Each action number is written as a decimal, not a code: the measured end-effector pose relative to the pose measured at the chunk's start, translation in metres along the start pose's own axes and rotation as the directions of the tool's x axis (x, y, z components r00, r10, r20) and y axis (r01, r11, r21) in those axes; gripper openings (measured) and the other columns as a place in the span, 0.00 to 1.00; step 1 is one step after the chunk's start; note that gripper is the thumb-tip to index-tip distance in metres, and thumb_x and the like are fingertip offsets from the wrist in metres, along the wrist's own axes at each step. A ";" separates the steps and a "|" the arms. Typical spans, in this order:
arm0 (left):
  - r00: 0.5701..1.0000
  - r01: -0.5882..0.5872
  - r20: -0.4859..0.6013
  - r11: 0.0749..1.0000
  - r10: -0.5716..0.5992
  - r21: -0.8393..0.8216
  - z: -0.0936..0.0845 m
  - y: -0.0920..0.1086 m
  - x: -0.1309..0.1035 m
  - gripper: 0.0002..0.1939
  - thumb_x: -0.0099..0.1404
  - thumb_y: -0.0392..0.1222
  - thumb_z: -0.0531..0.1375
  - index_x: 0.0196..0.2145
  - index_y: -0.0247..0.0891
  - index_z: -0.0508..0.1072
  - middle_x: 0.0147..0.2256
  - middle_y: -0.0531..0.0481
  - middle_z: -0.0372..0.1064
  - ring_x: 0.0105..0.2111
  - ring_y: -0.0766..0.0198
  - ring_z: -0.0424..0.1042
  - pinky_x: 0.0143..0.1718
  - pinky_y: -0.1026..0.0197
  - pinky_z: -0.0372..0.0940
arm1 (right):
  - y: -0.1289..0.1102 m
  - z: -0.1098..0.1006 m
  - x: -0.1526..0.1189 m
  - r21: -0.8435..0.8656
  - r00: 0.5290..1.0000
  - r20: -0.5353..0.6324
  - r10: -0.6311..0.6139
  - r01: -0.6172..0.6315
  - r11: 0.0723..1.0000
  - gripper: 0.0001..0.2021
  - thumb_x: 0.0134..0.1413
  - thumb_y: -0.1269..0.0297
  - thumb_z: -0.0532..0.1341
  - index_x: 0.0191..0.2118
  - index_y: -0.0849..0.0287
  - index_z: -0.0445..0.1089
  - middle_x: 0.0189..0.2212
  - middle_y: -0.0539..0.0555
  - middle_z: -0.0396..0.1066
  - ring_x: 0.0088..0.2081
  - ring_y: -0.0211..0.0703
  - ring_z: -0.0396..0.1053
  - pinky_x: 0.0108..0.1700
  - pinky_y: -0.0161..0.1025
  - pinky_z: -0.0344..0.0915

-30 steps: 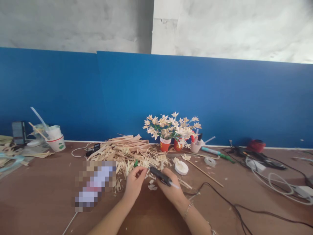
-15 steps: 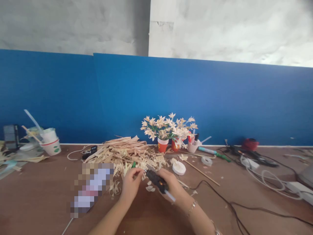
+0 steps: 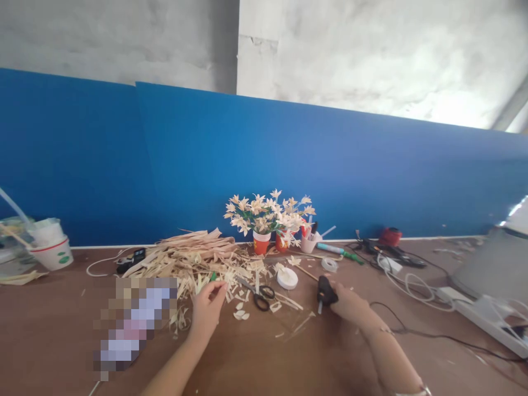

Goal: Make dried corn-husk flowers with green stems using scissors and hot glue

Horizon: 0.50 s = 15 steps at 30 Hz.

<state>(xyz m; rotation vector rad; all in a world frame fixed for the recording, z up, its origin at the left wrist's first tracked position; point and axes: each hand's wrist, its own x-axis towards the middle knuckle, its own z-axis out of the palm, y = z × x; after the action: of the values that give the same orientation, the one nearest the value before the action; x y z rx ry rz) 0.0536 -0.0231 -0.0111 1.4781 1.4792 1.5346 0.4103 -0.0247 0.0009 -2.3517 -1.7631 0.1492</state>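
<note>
My left hand (image 3: 209, 308) is pinched at the front edge of a heap of pale dried husk strips (image 3: 185, 258); what its fingertips hold is too small to make out. At the right, my right hand (image 3: 344, 302) grips a black glue gun (image 3: 326, 291) with a whitish stick poking from its rear, low over the brown table. Scissors with black handles (image 3: 262, 300) lie open between the hands. Behind them is a round white lid (image 3: 287, 279) with pale petals on it. Loose petals (image 3: 241, 314) rest near my left hand.
Pale flowers (image 3: 270, 212) stand in orange cups (image 3: 261, 243) at the blue partition. A tape roll (image 3: 329, 264), white power strip (image 3: 487, 324) and cables lie right. A white paper cup (image 3: 53, 253) is far left, a pixelated object (image 3: 136, 327) left of my forearm.
My right hand has moved right with the glue gun, away from my left hand, and the scissors now show fully. The view has turned to the right.
</note>
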 end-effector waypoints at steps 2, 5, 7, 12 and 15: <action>1.000 -0.007 0.011 1.000 0.007 0.006 0.000 -0.001 0.000 0.14 0.53 0.50 0.58 0.26 0.37 0.74 0.24 0.51 0.71 0.25 0.61 0.67 0.29 0.62 0.61 | -0.005 -0.002 0.003 -0.054 0.996 0.065 0.059 -0.055 0.997 0.19 0.43 0.69 0.55 0.45 0.57 0.66 0.40 0.62 0.70 0.42 0.55 0.68 0.37 0.47 0.59; 1.000 0.011 0.025 1.000 -0.012 0.017 0.001 -0.003 0.000 0.14 0.54 0.50 0.57 0.27 0.36 0.74 0.24 0.51 0.71 0.24 0.62 0.67 0.28 0.63 0.61 | -0.034 -0.009 -0.006 -0.206 0.996 -0.053 0.074 -0.083 0.975 0.16 0.43 0.72 0.54 0.40 0.61 0.69 0.40 0.66 0.69 0.44 0.61 0.64 0.40 0.54 0.56; 1.000 0.019 0.023 1.000 -0.019 0.017 0.002 -0.004 0.000 0.14 0.54 0.49 0.57 0.27 0.36 0.74 0.24 0.50 0.71 0.24 0.62 0.67 0.28 0.63 0.61 | -0.064 -0.010 -0.017 -0.271 0.994 -0.098 -0.051 0.023 0.962 0.12 0.41 0.75 0.55 0.34 0.63 0.72 0.37 0.67 0.70 0.42 0.61 0.66 0.39 0.52 0.56; 1.000 0.008 0.023 1.000 -0.009 0.026 0.002 -0.006 -0.001 0.13 0.54 0.49 0.57 0.28 0.36 0.74 0.25 0.50 0.72 0.26 0.61 0.68 0.29 0.62 0.62 | -0.146 0.014 -0.044 0.090 0.858 0.086 -0.506 0.499 0.862 0.10 0.43 0.74 0.55 0.25 0.57 0.73 0.26 0.56 0.72 0.29 0.44 0.68 0.30 0.36 0.57; 0.999 -0.002 0.048 0.999 0.000 0.046 0.002 -0.005 -0.002 0.13 0.55 0.48 0.56 0.28 0.36 0.74 0.26 0.50 0.72 0.27 0.61 0.68 0.29 0.62 0.62 | -0.172 0.034 -0.054 0.289 0.814 0.065 -0.577 0.538 0.792 0.05 0.40 0.71 0.59 0.24 0.58 0.72 0.28 0.54 0.70 0.32 0.42 0.67 0.32 0.33 0.58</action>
<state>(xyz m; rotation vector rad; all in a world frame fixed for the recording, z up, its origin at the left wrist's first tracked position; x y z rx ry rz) 0.0541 -0.0231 -0.0167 1.5314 1.4957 1.4643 0.2269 -0.0263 0.0030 -1.5872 -2.2720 0.4425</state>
